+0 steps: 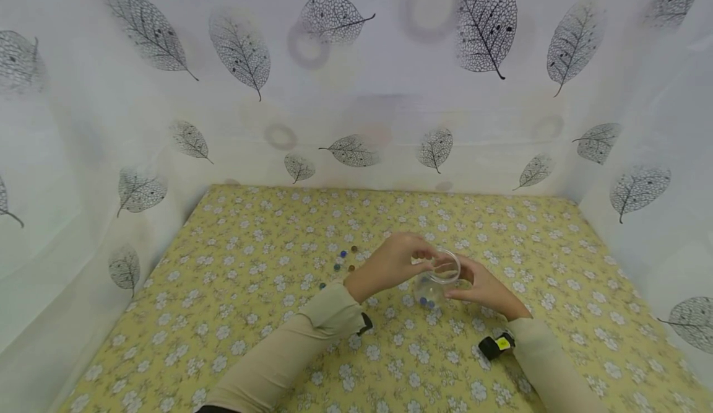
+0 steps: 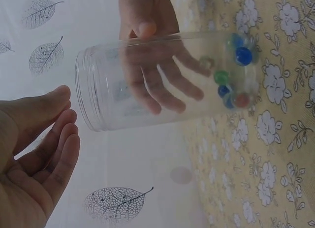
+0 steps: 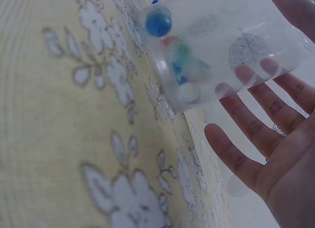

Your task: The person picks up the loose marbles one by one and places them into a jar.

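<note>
A clear plastic jar (image 1: 431, 289), lidless, stands at the table's middle right with several coloured glass marbles (image 2: 227, 92) at its bottom. My right hand (image 1: 483, 289) holds it from the right, thumb on one side and spread fingers (image 3: 253, 114) along the other. At the jar's mouth is my left hand (image 1: 397, 263), its thumb and fingertips drawn close together at the rim. No marble shows between them in the left wrist view. One pale marble (image 2: 206, 63) appears higher inside the jar than the others, near the right fingertips.
Several loose marbles (image 1: 343, 254) lie on the yellow flowered tablecloth (image 1: 250, 320), left of the jar and beside the left forearm. White curtains (image 1: 367, 109) with leaf prints enclose the table at the back and sides. A black wrist device (image 1: 492, 346) sits at the right cuff.
</note>
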The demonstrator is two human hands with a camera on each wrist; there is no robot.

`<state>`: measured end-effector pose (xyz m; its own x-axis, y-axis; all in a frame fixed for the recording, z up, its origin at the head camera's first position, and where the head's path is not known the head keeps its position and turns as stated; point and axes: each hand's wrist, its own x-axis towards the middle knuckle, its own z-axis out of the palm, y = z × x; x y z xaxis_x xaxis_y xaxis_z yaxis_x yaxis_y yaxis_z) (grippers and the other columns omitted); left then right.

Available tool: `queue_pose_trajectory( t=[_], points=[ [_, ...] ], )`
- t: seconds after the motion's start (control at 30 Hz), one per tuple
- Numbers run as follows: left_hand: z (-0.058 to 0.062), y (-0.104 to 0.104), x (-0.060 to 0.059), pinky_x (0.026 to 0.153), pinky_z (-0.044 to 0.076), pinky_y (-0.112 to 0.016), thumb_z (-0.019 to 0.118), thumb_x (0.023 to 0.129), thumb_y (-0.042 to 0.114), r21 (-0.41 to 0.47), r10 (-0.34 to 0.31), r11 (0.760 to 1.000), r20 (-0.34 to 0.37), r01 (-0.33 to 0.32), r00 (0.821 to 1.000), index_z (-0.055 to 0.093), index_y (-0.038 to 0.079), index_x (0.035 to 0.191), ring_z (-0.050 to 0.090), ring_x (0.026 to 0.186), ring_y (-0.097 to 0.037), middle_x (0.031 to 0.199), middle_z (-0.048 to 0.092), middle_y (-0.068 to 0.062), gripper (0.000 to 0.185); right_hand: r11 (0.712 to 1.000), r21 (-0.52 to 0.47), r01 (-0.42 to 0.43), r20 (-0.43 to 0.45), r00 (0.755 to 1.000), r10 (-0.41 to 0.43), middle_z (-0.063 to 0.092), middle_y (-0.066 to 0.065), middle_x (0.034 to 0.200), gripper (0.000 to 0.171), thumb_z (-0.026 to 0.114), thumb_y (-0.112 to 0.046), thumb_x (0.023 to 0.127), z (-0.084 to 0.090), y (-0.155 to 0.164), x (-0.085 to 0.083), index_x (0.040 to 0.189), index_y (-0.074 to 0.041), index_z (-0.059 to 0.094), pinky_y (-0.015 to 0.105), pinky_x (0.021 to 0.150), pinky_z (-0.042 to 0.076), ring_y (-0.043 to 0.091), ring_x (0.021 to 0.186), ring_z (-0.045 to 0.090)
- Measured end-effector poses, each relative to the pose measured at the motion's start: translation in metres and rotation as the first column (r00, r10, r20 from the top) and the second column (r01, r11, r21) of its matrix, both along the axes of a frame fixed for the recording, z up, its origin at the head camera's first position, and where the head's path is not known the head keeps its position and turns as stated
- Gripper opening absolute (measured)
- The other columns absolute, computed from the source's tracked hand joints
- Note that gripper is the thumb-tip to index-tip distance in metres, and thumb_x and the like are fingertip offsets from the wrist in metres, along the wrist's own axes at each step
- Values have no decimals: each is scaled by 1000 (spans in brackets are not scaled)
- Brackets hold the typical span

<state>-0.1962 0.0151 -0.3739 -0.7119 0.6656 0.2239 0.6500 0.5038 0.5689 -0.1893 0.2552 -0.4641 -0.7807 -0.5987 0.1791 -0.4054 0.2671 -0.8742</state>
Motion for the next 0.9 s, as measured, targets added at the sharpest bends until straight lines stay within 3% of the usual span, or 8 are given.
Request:
queue_pose_trajectory(
  t=[0.4,0.67,0.9],
  points=[
    [0,-11,0,79,49,-14,67,87,19,45,0,999,-32,1,999,71,13,106,62,87,-7,100,70,1,20,1000,-17,-17,7,1000,17,46,29,131,65,65,2,85,-1,1,-1,142,2,34,24,93,48,13,115,56],
    [8,-32,4,79,51,-21,68,86,18,37,27,999,-10,-26,1000,71,9,105,62,86,-11,98,69,-2,21,999,-33,-28,10,1000,29,47,31,130,64,65,3,84,-1,1,-2,140,9,33,23,93,48,13,115,56],
    [3,-59,2,78,53,-26,69,85,19,40,59,998,-28,-58,998,71,13,104,60,83,-10,96,69,-2,19,1000,-11,-14,6,1000,14,49,28,130,62,67,1,84,-2,0,-2,138,7,37,24,92,49,20,115,56]
  ],
)
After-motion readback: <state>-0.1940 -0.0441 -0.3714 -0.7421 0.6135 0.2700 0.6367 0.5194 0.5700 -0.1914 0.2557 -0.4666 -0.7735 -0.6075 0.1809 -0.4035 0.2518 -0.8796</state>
